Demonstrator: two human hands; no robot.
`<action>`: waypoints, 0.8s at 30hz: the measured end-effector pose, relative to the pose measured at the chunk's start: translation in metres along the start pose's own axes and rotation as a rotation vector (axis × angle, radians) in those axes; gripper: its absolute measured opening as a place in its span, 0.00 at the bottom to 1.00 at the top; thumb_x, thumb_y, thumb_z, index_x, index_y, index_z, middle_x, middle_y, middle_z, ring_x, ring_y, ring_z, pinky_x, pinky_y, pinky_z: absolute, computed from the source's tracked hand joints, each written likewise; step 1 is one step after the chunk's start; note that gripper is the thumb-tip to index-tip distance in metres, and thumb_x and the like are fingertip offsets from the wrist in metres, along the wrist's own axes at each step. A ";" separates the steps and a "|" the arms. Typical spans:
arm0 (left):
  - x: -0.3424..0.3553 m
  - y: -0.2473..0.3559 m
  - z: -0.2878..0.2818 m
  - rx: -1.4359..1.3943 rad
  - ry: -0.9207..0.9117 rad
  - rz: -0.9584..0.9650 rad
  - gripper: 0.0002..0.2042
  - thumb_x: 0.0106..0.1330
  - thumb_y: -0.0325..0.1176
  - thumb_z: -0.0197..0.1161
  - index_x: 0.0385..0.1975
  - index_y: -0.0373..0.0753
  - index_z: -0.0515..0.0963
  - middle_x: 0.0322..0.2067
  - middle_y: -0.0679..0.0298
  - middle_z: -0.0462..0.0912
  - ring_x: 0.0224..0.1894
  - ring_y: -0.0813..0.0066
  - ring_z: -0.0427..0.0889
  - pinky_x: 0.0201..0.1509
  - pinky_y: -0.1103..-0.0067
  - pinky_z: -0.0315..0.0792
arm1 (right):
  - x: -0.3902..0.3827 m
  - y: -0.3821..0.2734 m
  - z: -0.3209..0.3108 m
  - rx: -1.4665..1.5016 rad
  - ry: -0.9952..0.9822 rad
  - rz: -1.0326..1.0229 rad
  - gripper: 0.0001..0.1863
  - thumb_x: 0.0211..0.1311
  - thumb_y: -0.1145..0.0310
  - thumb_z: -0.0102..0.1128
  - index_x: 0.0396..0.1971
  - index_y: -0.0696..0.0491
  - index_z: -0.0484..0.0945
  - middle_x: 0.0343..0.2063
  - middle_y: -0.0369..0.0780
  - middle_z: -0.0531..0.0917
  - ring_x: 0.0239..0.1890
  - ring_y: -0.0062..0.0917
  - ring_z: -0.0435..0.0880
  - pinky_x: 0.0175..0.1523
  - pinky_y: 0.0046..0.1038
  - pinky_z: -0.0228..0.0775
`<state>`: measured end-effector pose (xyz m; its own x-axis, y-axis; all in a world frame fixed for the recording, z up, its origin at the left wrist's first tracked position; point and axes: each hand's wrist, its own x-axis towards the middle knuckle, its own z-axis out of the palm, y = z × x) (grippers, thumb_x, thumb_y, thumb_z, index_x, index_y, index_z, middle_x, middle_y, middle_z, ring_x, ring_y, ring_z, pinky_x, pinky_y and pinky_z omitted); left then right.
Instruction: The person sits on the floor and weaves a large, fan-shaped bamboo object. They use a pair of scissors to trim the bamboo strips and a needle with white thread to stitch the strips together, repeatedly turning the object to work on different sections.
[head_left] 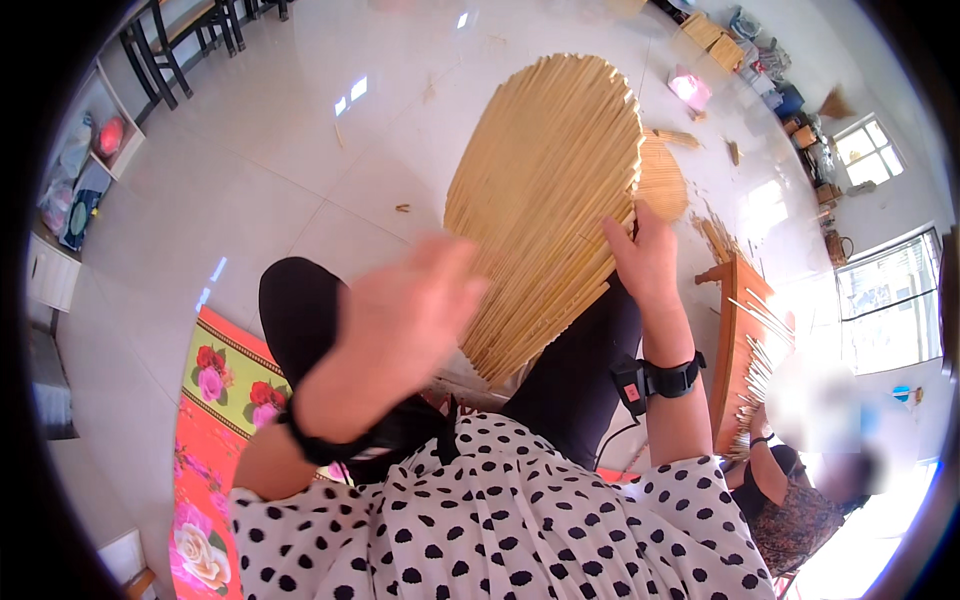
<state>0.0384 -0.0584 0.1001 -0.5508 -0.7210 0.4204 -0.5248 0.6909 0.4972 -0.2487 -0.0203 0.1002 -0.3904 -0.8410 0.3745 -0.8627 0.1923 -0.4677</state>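
Observation:
An oval panel of pale straw-coloured stalks (pixel 545 190), laid side by side, rests tilted over my lap, with a jagged trimmed edge. My right hand (pixel 645 255) grips its right edge, thumb on the top face and the other fingers mostly hidden behind. Close to the panel's lower left edge is my left hand (pixel 410 310), smeared by motion; whether it touches the stalks I cannot tell. Beyond the right edge, a second rounded stalk panel (pixel 660 178) lies on the floor, partly covered by the first.
Loose stalks (pixel 715 240) and scraps lie on the floor at right. A wooden stand (pixel 735 350) holds several thin sticks, with a co-worker's hand (pixel 760 425) beside it. A red floral mat (pixel 205 460) spreads at left. Chairs (pixel 185 40) stand far left, a pink bag (pixel 690 88) far right.

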 end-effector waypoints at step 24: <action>-0.377 -0.235 0.147 0.076 -0.434 -1.365 0.20 0.59 0.44 0.67 0.44 0.36 0.76 0.44 0.46 0.80 0.45 0.46 0.82 0.48 0.58 0.77 | -0.006 -0.006 -0.011 0.112 -0.075 0.064 0.20 0.69 0.66 0.55 0.53 0.65 0.73 0.42 0.48 0.84 0.42 0.30 0.81 0.49 0.29 0.73</action>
<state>0.2738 0.0585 -0.2868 0.2594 -0.7473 -0.6117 -0.8199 -0.5051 0.2694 -0.2443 -0.0110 0.1095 -0.4150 -0.8650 0.2820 -0.7941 0.1930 -0.5764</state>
